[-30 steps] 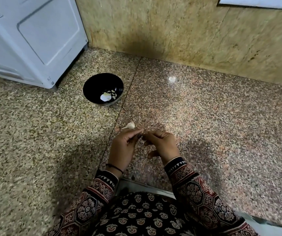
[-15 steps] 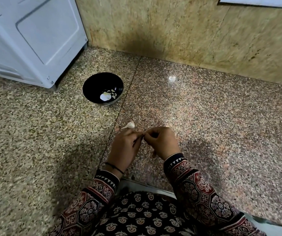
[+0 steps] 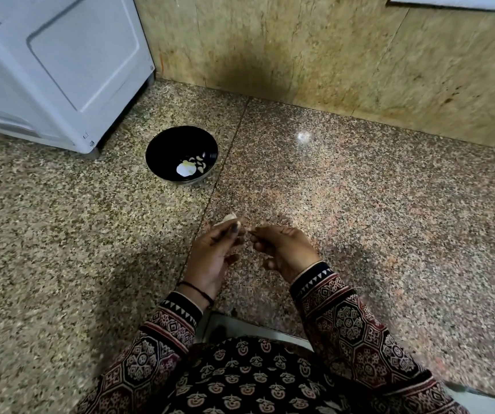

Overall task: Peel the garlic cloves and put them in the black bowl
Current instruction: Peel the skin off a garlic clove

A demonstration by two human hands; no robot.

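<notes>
Peeling under way: a held clove [image 3: 244, 232], mostly hidden, is pinched between the fingertips of left hand [image 3: 213, 255] and right hand [image 3: 282, 249]. Another clove [image 3: 229, 218] lies just beyond on the counter [image 3: 359, 204]. Several peeled cloves [image 3: 200, 165] already sit in the black bowl [image 3: 162, 147], suggesting the task is partway done.

The worktop [image 3: 359, 204] is speckled granite in two slabs, a paler beige one on the left and a pinker one on the right. They meet at a straight seam [image 3: 225, 162] running from the back edge toward the front edge. A white appliance [image 3: 61, 70] stands in the back left corner. The black bowl [image 3: 162, 150] sits just left of the seam, near the appliance but apart from it. A pale garlic piece [image 3: 230, 218] lies at the seam, nearer the front edge and well apart from the bowl. A spot of reflected light [image 3: 304, 136] shines on the right slab.
</notes>
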